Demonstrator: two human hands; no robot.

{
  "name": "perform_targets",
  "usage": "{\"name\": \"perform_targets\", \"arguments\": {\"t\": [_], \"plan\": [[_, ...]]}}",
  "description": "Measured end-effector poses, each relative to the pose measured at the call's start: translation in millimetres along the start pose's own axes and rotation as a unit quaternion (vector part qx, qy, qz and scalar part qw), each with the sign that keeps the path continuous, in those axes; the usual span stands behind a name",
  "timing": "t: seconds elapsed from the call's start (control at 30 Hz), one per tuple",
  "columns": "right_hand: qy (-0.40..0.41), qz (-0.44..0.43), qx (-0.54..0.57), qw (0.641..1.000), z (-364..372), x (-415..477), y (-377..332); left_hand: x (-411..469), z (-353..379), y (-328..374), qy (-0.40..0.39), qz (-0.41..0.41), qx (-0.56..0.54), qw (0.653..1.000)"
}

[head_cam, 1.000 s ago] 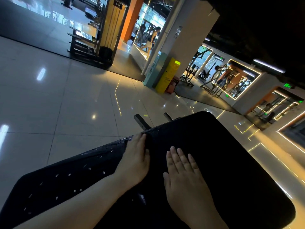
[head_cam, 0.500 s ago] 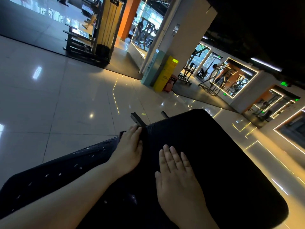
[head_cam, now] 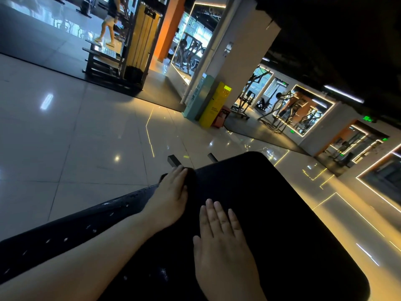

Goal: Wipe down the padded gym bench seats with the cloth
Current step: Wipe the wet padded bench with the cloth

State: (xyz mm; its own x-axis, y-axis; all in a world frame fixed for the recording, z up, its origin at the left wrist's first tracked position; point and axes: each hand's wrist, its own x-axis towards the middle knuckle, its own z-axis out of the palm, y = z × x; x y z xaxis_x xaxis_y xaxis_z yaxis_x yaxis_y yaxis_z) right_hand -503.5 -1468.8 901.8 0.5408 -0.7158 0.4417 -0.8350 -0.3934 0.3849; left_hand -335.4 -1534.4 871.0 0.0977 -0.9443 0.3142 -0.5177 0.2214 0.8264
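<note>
From my remote feed, I see both hands on the black padded bench [head_cam: 282,213] in a dim gym. The left hand [head_cam: 171,198] lies with fingers straight, pressing a dark cloth [head_cam: 192,175] at the pad's far left edge; the cloth barely stands out from the pad. The right hand [head_cam: 223,240] rests flat just beside it, fingers straight and close together, holding nothing. Glossy floor tiles [head_cam: 86,137] reflect lights; a yellow box [head_cam: 214,105] stands by a pillar [head_cam: 243,46].
</note>
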Motion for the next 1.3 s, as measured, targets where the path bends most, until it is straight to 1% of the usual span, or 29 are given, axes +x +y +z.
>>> {"name": "perform_targets", "arguments": {"t": [0.1,0.17,0.2,0.27,0.33,0.4,0.43,0.53,0.6,0.67,0.73,0.83,0.9,0.93,0.97,1.03,1.1,1.17,1.23,1.3], "plan": [[0.008,0.008,0.008,1.000,-2.3,1.4,-2.7,-2.8,2.4,22.4,-0.049,0.090,0.002,0.995],[0.011,0.018,0.008,1.000,-0.7,2.7,-4.8,-18.5,-2.4,16.4,-0.075,0.139,0.012,0.987],[0.010,0.022,0.014,1.000,1.0,2.8,-5.5,-26.6,-4.8,7.6,-0.079,0.145,0.019,0.986],[0.013,0.028,0.028,0.999,5.3,4.2,-5.5,-30.3,-10.7,-13.1,-0.068,0.115,0.027,0.991],[0.016,0.028,0.027,0.999,8.3,7.1,-3.5,-14.3,-11.6,-24.3,-0.052,0.059,0.013,0.997],[0.005,0.028,0.019,0.999,6.9,7.7,-2.4,8.2,-10.0,-17.0,-0.039,0.019,-0.014,0.999],[-0.005,0.032,0.019,0.999,4.6,7.2,-2.7,17.3,-8.9,-8.3,-0.034,0.014,-0.030,0.999],[-0.011,0.043,0.009,0.999,-1.0,5.4,-3.8,21.2,-4.1,14.6,-0.044,0.052,-0.029,0.997],[-0.021,0.061,0.000,0.998,-4.9,5.4,-5.1,2.3,-5.0,21.2,-0.069,0.117,0.000,0.991],[-0.069,0.103,0.014,0.992,-9.1,5.4,-8.2,-20.8,-7.0,13.8,-0.102,0.163,0.021,0.981],[-0.086,0.122,0.021,0.988,-9.3,6.0,-9.6,-35.6,-14.3,-4.0,-0.117,0.152,0.044,0.980],[-0.073,0.096,0.001,0.993,-9.7,6.8,-6.7,-27.8,-19.9,-24.1,-0.077,0.093,0.043,0.992],[-0.080,0.089,-0.008,0.993,-12.8,4.2,-5.7,-13.9,-15.5,-19.6,-0.050,0.041,0.023,0.998],[-0.089,0.082,-0.013,0.993,-13.1,2.5,-5.0,-10.2,-11.5,-13.0,-0.044,0.028,0.023,0.998],[-0.089,0.078,-0.016,0.993,-13.6,1.5,-4.5,-10.1,-7.3,-6.8,-0.040,0.031,0.024,0.998],[-0.078,0.075,-0.021,0.994,-12.4,0.8,-4.6,-22.8,-4.4,4.7,-0.051,0.075,0.016,0.996],[-0.065,0.074,-0.018,0.995,-11.5,0.2,-3.8,-45.3,-10.2,4.2,-0.091,0.133,0.018,0.987],[-0.060,0.071,-0.017,0.996,-11.8,-1.5,-3.0,-68.4,-18.6,-8.6,-0.121,0.170,0.030,0.977],[-0.056,0.058,-0.016,0.997,-10.8,-3.5,-2.1,-85.2,-29.3,-25.7,-0.131,0.168,0.041,0.976],[-0.055,0.059,-0.010,0.997,-11.4,-4.5,-2.7,-86.9,-35.6,-43.1,-0.112,0.132,0.050,0.984]]}}
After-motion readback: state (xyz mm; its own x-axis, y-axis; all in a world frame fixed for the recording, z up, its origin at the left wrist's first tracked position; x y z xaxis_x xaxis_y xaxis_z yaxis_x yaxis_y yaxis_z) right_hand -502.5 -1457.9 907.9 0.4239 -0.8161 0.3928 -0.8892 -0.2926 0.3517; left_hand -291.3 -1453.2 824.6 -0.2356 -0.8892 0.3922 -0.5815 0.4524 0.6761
